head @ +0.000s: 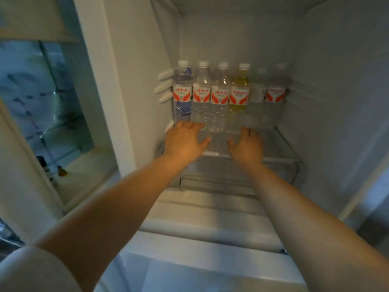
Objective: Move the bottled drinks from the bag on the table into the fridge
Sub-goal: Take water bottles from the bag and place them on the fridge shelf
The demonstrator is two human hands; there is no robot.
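Observation:
Several bottled drinks stand upright in a row at the back of the fridge shelf point(280, 152). From the left: a blue-tinted bottle point(182, 93), two clear water bottles point(201, 95) point(220, 98), a yellow drink bottle point(239, 98), then two paler bottles point(273, 95) behind. All have white caps and red-and-white labels. My left hand point(185, 142) reaches in just below the blue-tinted bottle, fingers relaxed and spread, holding nothing. My right hand point(247, 146) hovers in front of the yellow bottle's base, fingers loose, also holding nothing. The bag and table are out of view.
The fridge's white side walls close in on both sides. A clear drawer point(231, 178) sits under the shelf. White rail stubs point(164, 85) stick out of the left wall. The open fridge door point(48, 114) with glass shelves stands at the left.

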